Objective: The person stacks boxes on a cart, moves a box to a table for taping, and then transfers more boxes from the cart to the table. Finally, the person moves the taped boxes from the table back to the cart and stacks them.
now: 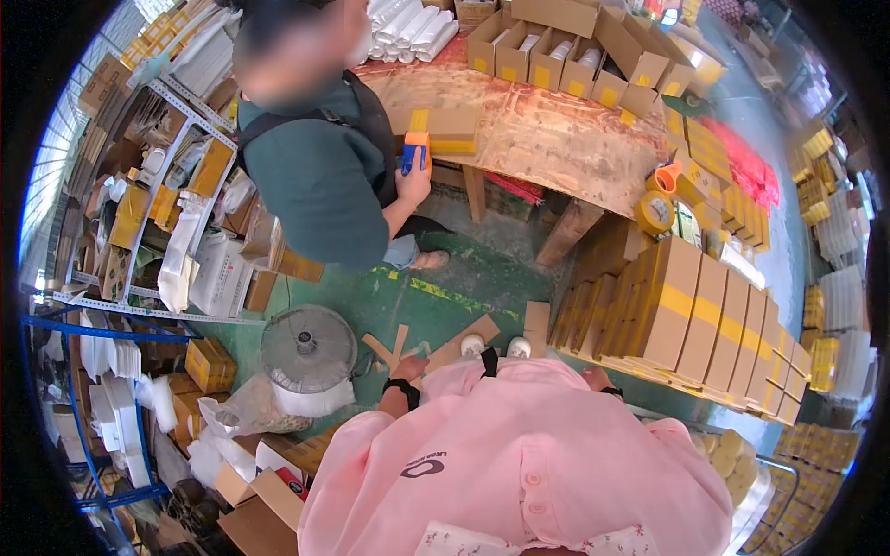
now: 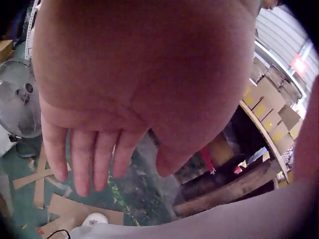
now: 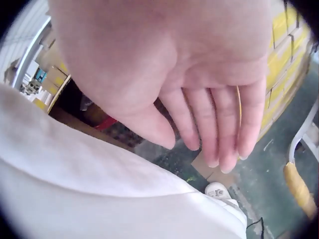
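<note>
My left hand (image 1: 409, 368) hangs beside the pink shirt (image 1: 556, 435) in the head view, holding nothing. Its palm (image 2: 144, 74) and loosely straight fingers fill the left wrist view. On the other side of the shirt, my right hand (image 1: 597, 378) is small and partly hidden at the shirt's edge. The right wrist view shows that palm (image 3: 174, 64) with relaxed, extended fingers and nothing in them. Flat cardboard pieces (image 1: 468, 343) lie on the floor around the white shoes (image 1: 473, 346).
Another person (image 1: 315, 176) holds a tape dispenser (image 1: 414, 153) at a box on the wooden table (image 1: 556, 130). Stacked cartons (image 1: 686, 306) stand at the right. A fan (image 1: 308, 349) and shelves (image 1: 176, 185) are on the left.
</note>
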Motion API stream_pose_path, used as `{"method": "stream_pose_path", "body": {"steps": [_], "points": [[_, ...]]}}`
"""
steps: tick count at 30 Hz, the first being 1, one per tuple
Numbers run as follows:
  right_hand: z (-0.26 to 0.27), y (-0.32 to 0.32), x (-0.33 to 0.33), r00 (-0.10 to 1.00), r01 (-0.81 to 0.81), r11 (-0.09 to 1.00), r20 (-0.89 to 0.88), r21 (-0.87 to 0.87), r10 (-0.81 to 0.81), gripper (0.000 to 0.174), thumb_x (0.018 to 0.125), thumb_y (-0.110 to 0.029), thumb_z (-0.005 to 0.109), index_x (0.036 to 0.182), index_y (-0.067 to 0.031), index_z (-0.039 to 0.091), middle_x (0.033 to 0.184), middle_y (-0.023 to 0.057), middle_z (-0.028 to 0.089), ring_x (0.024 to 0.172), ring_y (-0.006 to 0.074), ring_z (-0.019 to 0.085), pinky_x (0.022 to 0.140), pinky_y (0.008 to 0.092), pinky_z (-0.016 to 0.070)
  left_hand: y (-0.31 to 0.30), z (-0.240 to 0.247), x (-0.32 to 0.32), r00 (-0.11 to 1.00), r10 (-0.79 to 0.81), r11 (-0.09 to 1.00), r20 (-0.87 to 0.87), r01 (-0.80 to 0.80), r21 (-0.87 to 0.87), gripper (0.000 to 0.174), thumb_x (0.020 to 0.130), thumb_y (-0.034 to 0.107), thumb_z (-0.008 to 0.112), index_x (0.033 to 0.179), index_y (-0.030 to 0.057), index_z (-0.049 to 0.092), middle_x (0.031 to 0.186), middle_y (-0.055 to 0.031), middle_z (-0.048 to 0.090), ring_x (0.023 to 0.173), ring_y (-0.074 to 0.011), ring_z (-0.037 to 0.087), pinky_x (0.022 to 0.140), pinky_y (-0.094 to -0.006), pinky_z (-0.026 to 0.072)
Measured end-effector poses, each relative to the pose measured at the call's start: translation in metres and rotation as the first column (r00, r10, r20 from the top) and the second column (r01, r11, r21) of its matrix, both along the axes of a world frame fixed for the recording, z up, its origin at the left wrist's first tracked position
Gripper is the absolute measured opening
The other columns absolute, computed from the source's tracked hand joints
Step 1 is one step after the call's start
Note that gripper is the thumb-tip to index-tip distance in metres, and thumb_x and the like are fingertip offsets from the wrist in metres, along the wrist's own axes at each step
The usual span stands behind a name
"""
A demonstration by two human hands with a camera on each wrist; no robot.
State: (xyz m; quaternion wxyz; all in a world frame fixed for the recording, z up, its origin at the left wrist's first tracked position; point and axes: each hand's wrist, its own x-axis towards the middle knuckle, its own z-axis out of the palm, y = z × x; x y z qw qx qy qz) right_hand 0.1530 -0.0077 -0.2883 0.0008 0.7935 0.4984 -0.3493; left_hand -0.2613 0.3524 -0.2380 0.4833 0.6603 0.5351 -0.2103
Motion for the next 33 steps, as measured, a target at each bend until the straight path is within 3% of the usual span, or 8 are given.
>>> {"method": "stream_pose_path", "body": {"steps": [3, 6, 7, 9, 15, 18, 24, 33], "points": [[-0.025, -0.006, -0.001, 0.992, 0.125, 0.989, -0.045, 0.081, -0.122, 0.022, 0.073, -0.027, 0.051, 0.068, -0.0096, 0.064, 0.075, 0.0109, 0.062, 0.079, 0.0275, 0.059, 0.063, 0.0352, 0.0446, 0.005, 0.004, 0.007, 0.972, -0.235, 0.967, -0.009, 0.235, 0.098, 0.049, 0.080, 0.043, 0.045, 0.078, -0.0039, 0.061, 0.079, -0.0189, 0.062, 0.078, -0.0315, 0.059, 0.070, -0.0398, 0.0432], [-0.067, -0.024, 0.015, 0.949, -0.312, 0.894, 0.155, 0.322, 0.275, 0.018, 0.072, -0.023, 0.052, 0.066, -0.0098, 0.063, 0.066, 0.0086, 0.062, 0.066, 0.0229, 0.060, 0.055, 0.0330, 0.0438, 0.007, 0.018, 0.013, 0.958, -0.279, 0.953, 0.059, 0.269, 0.139, 0.049, 0.080, 0.041, 0.045, 0.078, -0.0043, 0.061, 0.078, -0.0204, 0.062, 0.075, -0.0322, 0.060, 0.069, -0.0404, 0.0439], [-0.030, -0.010, 0.008, 0.987, 0.001, 0.988, -0.160, 0.158, 0.024, 0.017, 0.072, -0.021, 0.053, 0.065, -0.0093, 0.062, 0.063, 0.0076, 0.060, 0.062, 0.0209, 0.058, 0.053, 0.0318, 0.0431, 0.006, 0.021, 0.015, 0.972, -0.223, 0.970, 0.070, 0.214, 0.116, 0.048, 0.080, 0.041, 0.044, 0.078, -0.0042, 0.061, 0.079, -0.0205, 0.062, 0.075, -0.0319, 0.060, 0.070, -0.0403, 0.0440], [0.054, 0.022, -0.010, 0.550, 0.674, 0.687, -0.436, -0.272, -0.713, 0.014, 0.072, -0.018, 0.054, 0.064, -0.0082, 0.061, 0.056, 0.0057, 0.057, 0.053, 0.0169, 0.056, 0.048, 0.0295, 0.0415, 0.003, 0.025, 0.017, 0.990, -0.106, 0.993, 0.088, 0.100, 0.069, 0.048, 0.080, 0.041, 0.043, 0.079, -0.0040, 0.061, 0.080, -0.0206, 0.062, 0.075, -0.0313, 0.060, 0.071, -0.0402, 0.0440], [0.072, 0.022, -0.019, 0.533, 0.732, 0.655, -0.442, -0.186, -0.722, 0.018, 0.072, -0.020, 0.057, 0.066, -0.0039, 0.060, 0.052, 0.0070, 0.053, 0.048, 0.0151, 0.052, 0.045, 0.0290, 0.0407, 0.006, 0.024, 0.019, 0.955, -0.286, 0.954, 0.076, 0.276, 0.113, 0.047, 0.080, 0.040, 0.044, 0.083, -0.0034, 0.061, 0.080, -0.0194, 0.062, 0.074, -0.0290, 0.061, 0.068, -0.0393, 0.0451], [0.076, 0.019, -0.023, 0.572, 0.722, 0.667, -0.382, -0.184, -0.725, 0.019, 0.072, -0.021, 0.057, 0.072, -0.0033, 0.063, 0.061, 0.0118, 0.059, 0.058, 0.0213, 0.059, 0.054, 0.0321, 0.0457, 0.004, 0.031, 0.027, 0.971, -0.232, 0.972, -0.056, 0.233, 0.018, 0.046, 0.080, 0.040, 0.045, 0.083, -0.0033, 0.061, 0.081, -0.0187, 0.062, 0.073, -0.0291, 0.061, 0.067, -0.0385, 0.0451], [0.063, 0.009, -0.025, 0.657, 0.669, 0.729, -0.343, -0.145, -0.671, 0.022, 0.073, -0.025, 0.057, 0.079, -0.0060, 0.065, 0.084, 0.0155, 0.062, 0.084, 0.0308, 0.059, 0.074, 0.0355, 0.0467, -0.002, 0.058, 0.033, 0.995, -0.081, 0.997, 0.052, 0.081, -0.004, 0.047, 0.079, 0.041, 0.047, 0.082, -0.0045, 0.060, 0.079, -0.0183, 0.061, 0.072, -0.0296, 0.060, 0.068, -0.0382, 0.0443], [0.058, 0.009, -0.023, 0.666, 0.619, 0.763, -0.388, -0.187, -0.636, 0.022, 0.075, -0.026, 0.054, 0.080, -0.0087, 0.066, 0.087, 0.0123, 0.063, 0.086, 0.0267, 0.059, 0.078, 0.0335, 0.0456, 0.001, 0.025, 0.029, 0.998, 0.006, 1.000, 0.061, -0.008, 0.030, 0.048, 0.077, 0.042, 0.051, 0.080, -0.0053, 0.061, 0.079, -0.0185, 0.062, 0.075, -0.0304, 0.060, 0.069, -0.0383, 0.0443]]}}
